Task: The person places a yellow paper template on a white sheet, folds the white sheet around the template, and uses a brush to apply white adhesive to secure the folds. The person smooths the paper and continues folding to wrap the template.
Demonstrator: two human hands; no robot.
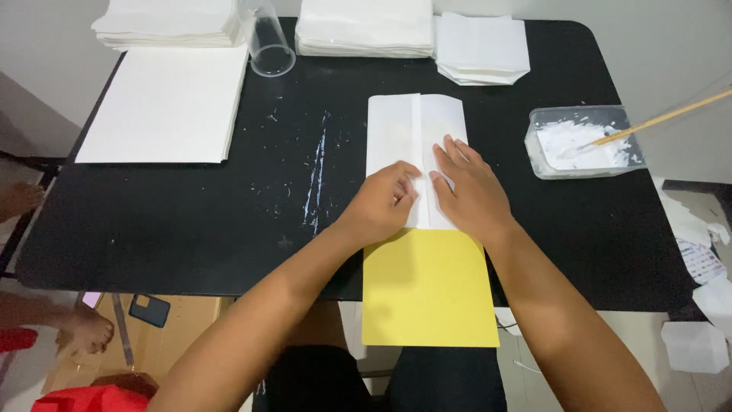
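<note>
A black surface (pixel 191 229) carries several things around the work. At its far left lies a broad stack of white sheets (pixel 164 103), with a second pile of white paper (pixel 168 23) behind it and a clear plastic cup (pixel 267 42) tipped on its side just beside that. Farther along the back edge sit a thick block of white sheets (pixel 364 27) and a smaller pile of folded white pieces (pixel 482 49). At the right stands a clear plastic tub (pixel 583 141) of white paste, with a thin wooden stick (pixel 671 116) resting in it. Nothing stands between these and the hands.

In the middle lies a folded white paper (pixel 415 133), its two flaps meeting along a central seam, its near end resting on a yellow card (pixel 428 286) that juts over the surface's near edge. The left hand (pixel 385 202) presses on the paper's near left part, fingers curled, perhaps pinching the flap edge, though that is hard to see. The right hand (pixel 469 187) lies flat and spread on the right flap, grasping nothing. A dark phone (pixel 149 310) lies on the floor below left.
</note>
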